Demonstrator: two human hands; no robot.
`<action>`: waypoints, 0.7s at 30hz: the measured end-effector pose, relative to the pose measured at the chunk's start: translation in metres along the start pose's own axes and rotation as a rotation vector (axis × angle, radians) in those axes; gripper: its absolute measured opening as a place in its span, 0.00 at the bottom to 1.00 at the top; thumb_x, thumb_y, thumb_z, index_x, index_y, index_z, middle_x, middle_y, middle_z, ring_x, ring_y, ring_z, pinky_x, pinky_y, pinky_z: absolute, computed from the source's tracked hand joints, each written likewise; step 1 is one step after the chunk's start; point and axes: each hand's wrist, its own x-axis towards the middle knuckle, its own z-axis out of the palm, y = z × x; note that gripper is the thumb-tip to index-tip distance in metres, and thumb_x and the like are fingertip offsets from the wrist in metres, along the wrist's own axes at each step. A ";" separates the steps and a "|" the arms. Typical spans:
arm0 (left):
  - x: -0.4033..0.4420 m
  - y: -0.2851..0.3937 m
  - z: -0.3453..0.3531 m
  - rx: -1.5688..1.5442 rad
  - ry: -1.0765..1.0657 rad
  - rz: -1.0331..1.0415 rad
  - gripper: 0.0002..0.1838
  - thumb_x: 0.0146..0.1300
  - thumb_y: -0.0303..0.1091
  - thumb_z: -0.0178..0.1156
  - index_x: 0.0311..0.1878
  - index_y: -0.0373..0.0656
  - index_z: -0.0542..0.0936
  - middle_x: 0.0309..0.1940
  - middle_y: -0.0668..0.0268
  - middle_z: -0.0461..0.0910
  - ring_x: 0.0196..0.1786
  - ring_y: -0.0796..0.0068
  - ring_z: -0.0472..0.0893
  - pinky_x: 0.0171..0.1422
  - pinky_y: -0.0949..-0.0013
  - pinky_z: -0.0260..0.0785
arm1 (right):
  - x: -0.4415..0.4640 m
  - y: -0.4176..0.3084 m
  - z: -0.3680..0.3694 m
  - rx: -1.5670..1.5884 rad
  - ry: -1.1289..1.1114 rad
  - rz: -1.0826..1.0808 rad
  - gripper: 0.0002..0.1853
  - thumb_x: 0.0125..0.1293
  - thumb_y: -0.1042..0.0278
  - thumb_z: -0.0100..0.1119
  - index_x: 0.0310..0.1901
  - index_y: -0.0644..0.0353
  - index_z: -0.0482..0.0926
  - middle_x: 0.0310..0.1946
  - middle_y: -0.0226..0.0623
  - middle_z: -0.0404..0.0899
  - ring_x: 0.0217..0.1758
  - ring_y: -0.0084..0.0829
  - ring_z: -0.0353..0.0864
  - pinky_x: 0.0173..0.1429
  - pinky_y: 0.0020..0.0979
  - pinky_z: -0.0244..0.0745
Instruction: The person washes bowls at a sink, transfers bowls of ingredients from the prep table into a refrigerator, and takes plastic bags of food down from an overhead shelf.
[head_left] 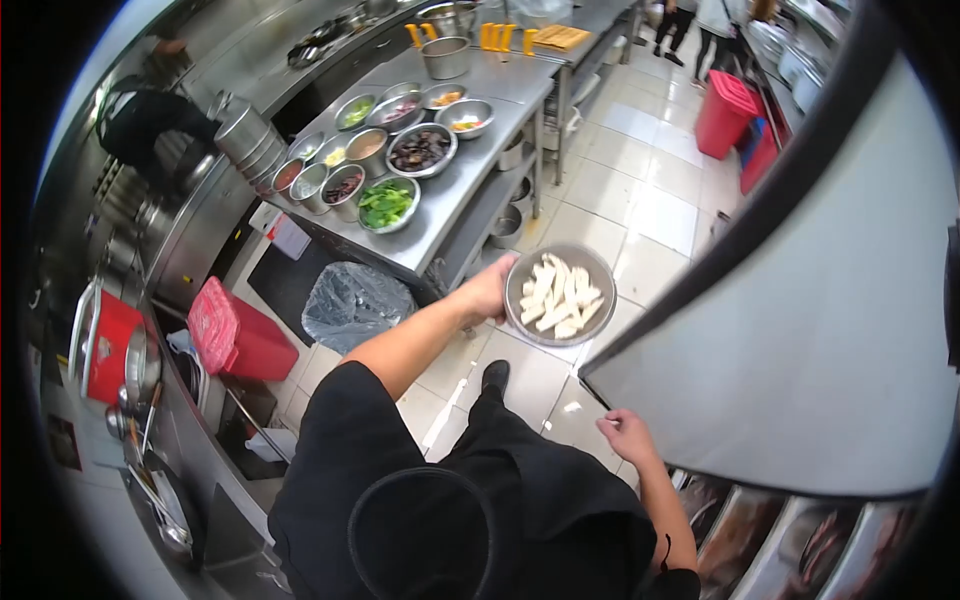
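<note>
My left hand [488,290] is closed on the rim of a round metal bowl [514,318] and holds it out over the floor. Thick pale strips [562,295] of food lie in the bowl; I cannot tell what they are. At the lower right, my right hand [628,436] has its fingers curled at the near edge of a large white refrigerator door [790,330] with a dark seal. The door stands open beside me.
A steel table [490,165] at upper left carries several bowls, including green vegetables [386,203] and dark pieces [420,150]. A lined bin [355,305] and red bins [240,330] stand on the floor. Meat trays [740,535] sit at lower right. Other people [150,120] are further off.
</note>
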 end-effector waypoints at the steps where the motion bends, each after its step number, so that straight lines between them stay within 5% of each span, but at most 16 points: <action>1: 0.023 0.012 -0.030 -0.054 0.025 -0.008 0.21 0.66 0.33 0.58 0.61 0.47 0.68 0.37 0.64 0.78 0.26 0.79 0.75 0.19 0.76 0.61 | 0.038 -0.022 0.007 -0.116 0.007 -0.120 0.21 0.60 0.51 0.65 0.43 0.63 0.81 0.40 0.47 0.83 0.46 0.42 0.82 0.52 0.38 0.75; 3: 0.065 0.031 -0.074 -0.153 0.072 0.030 0.21 0.67 0.32 0.56 0.61 0.44 0.65 0.31 0.63 0.78 0.21 0.79 0.75 0.17 0.76 0.61 | 0.097 -0.057 0.026 -0.316 0.040 -0.348 0.21 0.60 0.50 0.64 0.43 0.62 0.81 0.40 0.44 0.81 0.47 0.40 0.80 0.53 0.40 0.74; 6: 0.155 0.039 -0.126 -0.146 0.052 0.224 0.24 0.67 0.29 0.55 0.62 0.40 0.58 0.23 0.61 0.78 0.15 0.77 0.76 0.13 0.76 0.60 | 0.182 -0.108 0.029 -0.879 -0.045 -0.271 0.19 0.62 0.51 0.59 0.44 0.58 0.83 0.49 0.48 0.78 0.57 0.43 0.74 0.63 0.43 0.65; 8: 0.208 0.047 -0.143 -0.160 0.104 0.193 0.23 0.67 0.30 0.56 0.60 0.41 0.59 0.25 0.59 0.79 0.17 0.75 0.78 0.13 0.76 0.63 | 0.232 -0.123 0.024 -1.146 -0.143 0.160 0.17 0.65 0.57 0.52 0.50 0.55 0.83 0.56 0.45 0.74 0.62 0.49 0.68 0.65 0.56 0.59; 9: 0.229 0.057 -0.150 -0.216 0.079 0.100 0.32 0.60 0.34 0.65 0.63 0.42 0.60 0.34 0.56 0.80 0.21 0.74 0.80 0.16 0.74 0.67 | 0.249 -0.118 0.021 -1.185 -0.131 0.315 0.17 0.66 0.60 0.53 0.53 0.49 0.83 0.57 0.39 0.76 0.60 0.47 0.74 0.58 0.56 0.69; 12: 0.292 0.073 -0.148 -0.279 0.028 0.006 0.27 0.67 0.40 0.57 0.63 0.45 0.58 0.34 0.57 0.81 0.22 0.71 0.82 0.17 0.73 0.70 | 0.288 -0.094 0.001 -0.973 -0.385 0.691 0.18 0.64 0.65 0.58 0.56 0.49 0.81 0.61 0.36 0.76 0.63 0.47 0.76 0.57 0.68 0.70; 15: 0.340 0.089 -0.132 -0.333 0.036 -0.140 0.24 0.70 0.40 0.54 0.64 0.48 0.58 0.32 0.61 0.82 0.22 0.75 0.79 0.21 0.73 0.68 | 0.342 0.007 0.001 -0.829 -0.702 0.871 0.26 0.61 0.50 0.64 0.58 0.53 0.80 0.59 0.43 0.78 0.60 0.46 0.78 0.59 0.49 0.76; 21: 0.456 0.119 -0.114 -0.484 -0.131 -0.151 0.12 0.71 0.41 0.51 0.53 0.49 0.71 0.26 0.65 0.81 0.20 0.77 0.78 0.20 0.73 0.66 | 0.354 -0.062 -0.095 -0.723 -0.797 1.016 0.31 0.62 0.43 0.61 0.59 0.59 0.78 0.65 0.41 0.72 0.65 0.40 0.74 0.66 0.39 0.70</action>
